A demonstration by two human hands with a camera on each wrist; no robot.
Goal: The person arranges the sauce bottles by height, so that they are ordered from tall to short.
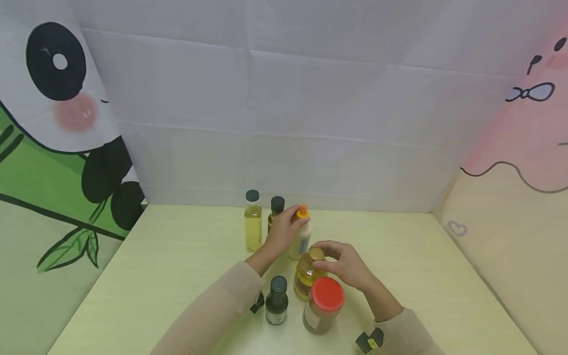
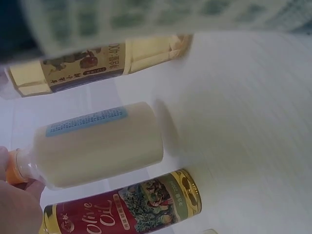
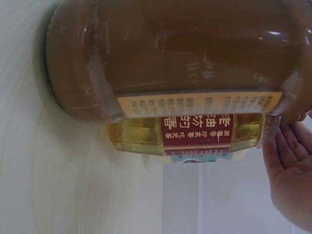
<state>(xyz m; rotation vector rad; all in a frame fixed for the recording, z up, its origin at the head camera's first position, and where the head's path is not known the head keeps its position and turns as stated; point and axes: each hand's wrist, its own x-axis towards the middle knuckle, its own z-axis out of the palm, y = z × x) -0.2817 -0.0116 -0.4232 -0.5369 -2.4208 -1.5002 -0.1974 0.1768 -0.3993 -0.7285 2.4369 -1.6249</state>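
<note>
My left hand [image 1: 280, 234] pinches the orange cap of a cream-coloured squeeze bottle [image 1: 300, 245]. In the left wrist view that squeeze bottle [image 2: 97, 146] shows a blue label, and fingers [image 2: 19, 207] are at its cap. My right hand [image 1: 348, 264] grips the gold cap of a squat cooking oil bottle [image 1: 306, 276], thumb on one side and fingers on the other. From the right wrist, the oil bottle [image 3: 195, 134] is partly hidden behind a brown-filled jar [image 3: 195, 48]. That jar's red lid [image 1: 327, 294] lies just in front of the oil bottle in the head view.
A dark sauce bottle [image 1: 277, 301] stands left of the jar, beside the left sleeve. Behind the left hand are a tall bottle of yellow oil [image 1: 253, 229] and a black-capped olive oil bottle [image 1: 277, 203]. A pale cloth wall [image 1: 355, 167] closes off the table's back.
</note>
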